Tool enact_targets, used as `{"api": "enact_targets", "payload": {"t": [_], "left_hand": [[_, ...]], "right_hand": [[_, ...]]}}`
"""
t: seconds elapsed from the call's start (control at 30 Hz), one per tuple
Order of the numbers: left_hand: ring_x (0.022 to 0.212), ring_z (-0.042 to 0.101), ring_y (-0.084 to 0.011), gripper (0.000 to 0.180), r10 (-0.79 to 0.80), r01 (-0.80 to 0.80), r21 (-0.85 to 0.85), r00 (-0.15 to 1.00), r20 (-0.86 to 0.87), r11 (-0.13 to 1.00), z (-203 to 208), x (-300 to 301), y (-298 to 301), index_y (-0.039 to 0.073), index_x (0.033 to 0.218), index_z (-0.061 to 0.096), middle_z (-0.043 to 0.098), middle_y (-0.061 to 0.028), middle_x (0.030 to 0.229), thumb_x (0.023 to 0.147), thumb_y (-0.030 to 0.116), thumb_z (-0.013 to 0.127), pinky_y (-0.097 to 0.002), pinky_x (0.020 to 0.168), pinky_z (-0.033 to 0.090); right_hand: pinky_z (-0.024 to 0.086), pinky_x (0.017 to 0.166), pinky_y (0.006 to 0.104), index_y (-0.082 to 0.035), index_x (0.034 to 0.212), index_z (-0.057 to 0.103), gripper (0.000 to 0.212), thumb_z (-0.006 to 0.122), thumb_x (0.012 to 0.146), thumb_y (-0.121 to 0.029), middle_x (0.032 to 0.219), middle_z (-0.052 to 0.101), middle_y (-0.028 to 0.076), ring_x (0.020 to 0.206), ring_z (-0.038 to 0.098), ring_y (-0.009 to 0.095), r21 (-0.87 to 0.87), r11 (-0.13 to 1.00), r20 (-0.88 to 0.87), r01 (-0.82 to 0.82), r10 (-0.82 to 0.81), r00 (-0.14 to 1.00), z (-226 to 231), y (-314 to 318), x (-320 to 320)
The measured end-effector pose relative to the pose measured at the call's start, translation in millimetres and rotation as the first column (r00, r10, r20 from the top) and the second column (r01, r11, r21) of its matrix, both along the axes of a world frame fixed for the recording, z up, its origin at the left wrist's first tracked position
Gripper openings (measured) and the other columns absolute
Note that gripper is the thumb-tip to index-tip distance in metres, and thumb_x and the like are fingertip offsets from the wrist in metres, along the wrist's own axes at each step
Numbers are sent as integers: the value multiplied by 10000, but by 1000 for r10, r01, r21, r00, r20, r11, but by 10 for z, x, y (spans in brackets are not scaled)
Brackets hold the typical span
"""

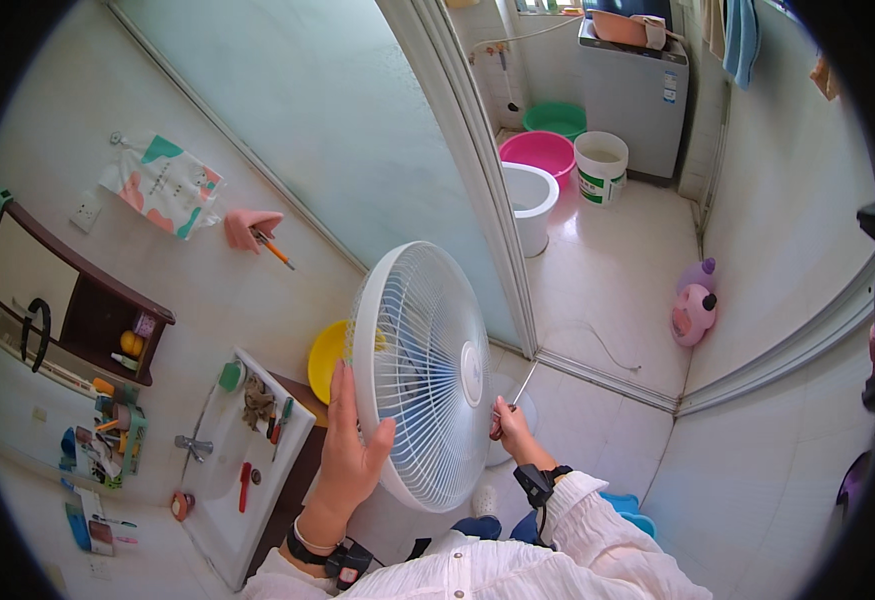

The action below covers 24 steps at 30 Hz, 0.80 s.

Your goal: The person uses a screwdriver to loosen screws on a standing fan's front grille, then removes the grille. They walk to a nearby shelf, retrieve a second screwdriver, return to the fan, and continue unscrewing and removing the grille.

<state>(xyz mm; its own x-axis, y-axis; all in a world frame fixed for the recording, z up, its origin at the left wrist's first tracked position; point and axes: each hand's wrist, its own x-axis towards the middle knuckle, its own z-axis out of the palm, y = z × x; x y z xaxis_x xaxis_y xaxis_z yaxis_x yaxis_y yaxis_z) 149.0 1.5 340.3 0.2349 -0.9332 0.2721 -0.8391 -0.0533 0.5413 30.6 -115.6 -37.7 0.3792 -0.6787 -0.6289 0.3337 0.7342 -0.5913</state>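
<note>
A white electric fan (pixel 437 340) with a round wire grille stands in front of me, its head tilted and facing right. My left hand (pixel 352 445) holds the near left rim of the grille, thumb at the front and fingers stretched along the back. Beside the lower right edge of the grille, my right hand (pixel 517 432) is closed round a tool with a thin metal shaft, which looks like a screwdriver (pixel 528 377). The shaft points up and away, and most of the handle is hidden in my fingers. The pale round fan base (pixel 522 410) shows partly behind this hand.
On the left are a white washbasin (pixel 222 500), a mirror cabinet (pixel 67 290) and a yellow basin (pixel 328 360). A sliding-door frame (pixel 477 190) borders the back room, where a pink tub (pixel 537 152), white bucket (pixel 600 185) and grey washing machine (pixel 632 105) stand. Pink bottles (pixel 694 314) sit right.
</note>
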Motion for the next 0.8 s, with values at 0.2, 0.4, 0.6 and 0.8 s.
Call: {"api": "enact_targets", "payload": {"t": [0.2,0.4,0.6,0.8], "left_hand": [[1359,260,-380,686,-11,11,17,1000,-16,1000,36,40,90,-7,1432,199,227,-255,1471,854,215,493,-407,1097,253],[1324,344,-342,607,73,-74,4,980,-187,997,34,136,118,-9,1409,278,327,-230,1436,875,194,484,-383,1075,294],[1306,378,-312,547,50,-55,-17,971,-235,998,43,184,101,-7,1406,292,349,-203,1433,930,189,477,-357,1054,326],[1304,377,-372,497,10,-6,-75,998,61,997,63,106,145,12,1405,309,360,-239,1415,943,127,452,-369,1050,339]], "right_hand": [[335,404,298,-104,666,483,389,568,916,-390,566,437,-6,437,398,137,42,997,-103,-60,64,993,259,-116,56],[317,372,309,-122,631,439,434,583,899,-432,548,422,0,393,389,147,81,997,-134,-17,28,991,409,28,-82],[302,365,282,-141,633,405,458,581,887,-479,540,398,-8,394,379,137,259,960,-24,-109,119,993,324,278,-70],[394,421,291,-80,705,479,486,632,835,-522,596,448,14,447,400,138,223,971,24,-88,84,996,246,178,-111]]}}
